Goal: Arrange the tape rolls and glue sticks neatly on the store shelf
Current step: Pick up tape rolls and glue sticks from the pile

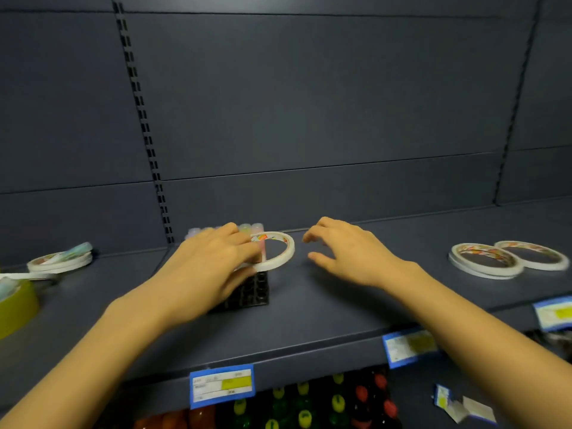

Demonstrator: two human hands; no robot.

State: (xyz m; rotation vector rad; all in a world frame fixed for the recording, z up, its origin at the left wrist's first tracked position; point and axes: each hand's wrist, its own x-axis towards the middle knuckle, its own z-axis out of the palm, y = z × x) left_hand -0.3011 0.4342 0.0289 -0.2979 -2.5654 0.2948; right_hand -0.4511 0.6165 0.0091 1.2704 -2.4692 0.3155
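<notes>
A tape roll (280, 264) is held above the glue stick rack (250, 291) at mid-shelf (340, 305), with stacked rolls (58, 263) placed far left and paired rolls (483, 249) far right.

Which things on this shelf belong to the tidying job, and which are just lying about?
Job: thin tape roll in left hand, glue sticks, black rack, stacked tape rolls right, tape rolls left, yellow tape.
Lying about: price labels, bottles below.

Nothing legible: blurred price labels (222, 385) on shelf (309, 320) edge.

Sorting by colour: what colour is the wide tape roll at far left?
The wide tape roll is olive-yellow; head view.
</notes>
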